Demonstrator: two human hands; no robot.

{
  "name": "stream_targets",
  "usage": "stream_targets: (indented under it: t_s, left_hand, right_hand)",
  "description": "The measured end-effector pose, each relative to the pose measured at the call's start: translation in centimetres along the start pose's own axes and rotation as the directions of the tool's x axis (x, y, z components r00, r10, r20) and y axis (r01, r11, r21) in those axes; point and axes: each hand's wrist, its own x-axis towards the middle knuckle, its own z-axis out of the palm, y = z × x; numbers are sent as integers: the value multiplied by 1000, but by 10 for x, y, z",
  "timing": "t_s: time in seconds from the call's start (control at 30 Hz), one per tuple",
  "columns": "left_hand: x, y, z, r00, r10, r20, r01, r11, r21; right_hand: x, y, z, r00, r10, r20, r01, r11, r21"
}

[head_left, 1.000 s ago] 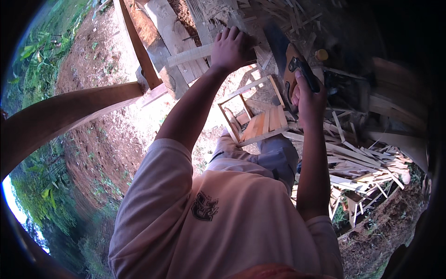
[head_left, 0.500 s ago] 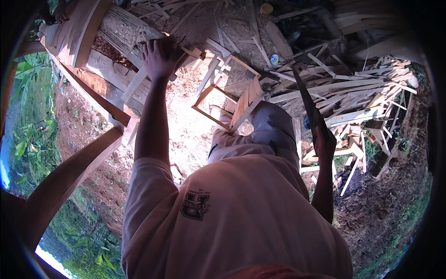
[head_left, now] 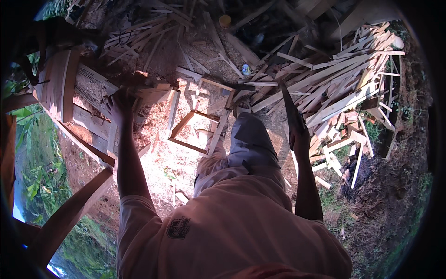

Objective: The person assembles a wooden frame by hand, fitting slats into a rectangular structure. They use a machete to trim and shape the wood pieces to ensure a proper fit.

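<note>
Person wore a pale short-sleeved shirt (head_left: 223,232) with dark chest emblem (head_left: 179,228), grey trousers (head_left: 248,144); forearms bare.

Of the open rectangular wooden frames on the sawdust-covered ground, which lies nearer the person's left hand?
The lower, larger wooden frame, beside the grey trouser leg, lies nearer the left hand. The smaller frame sits farther up, toward the heap of wooden offcuts.

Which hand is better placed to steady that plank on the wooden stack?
Left. The left hand already rests on the plank atop the wooden stack. The right hand is away from it, gripping a long dark blade.
</note>
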Motion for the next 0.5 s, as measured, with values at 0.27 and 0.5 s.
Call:
stream_targets:
  t_s: [0.27,0.5]
  left_hand:
    - [-19,2,13,892,-444,80,406,867,289]
    - [-13,9,-18,997,62,35,-68,972,227]
  right_hand:
    - [274,23,103,910,-408,72,385,769,-510]
    - [495,52,226,765,-638,90,426,396,-813]
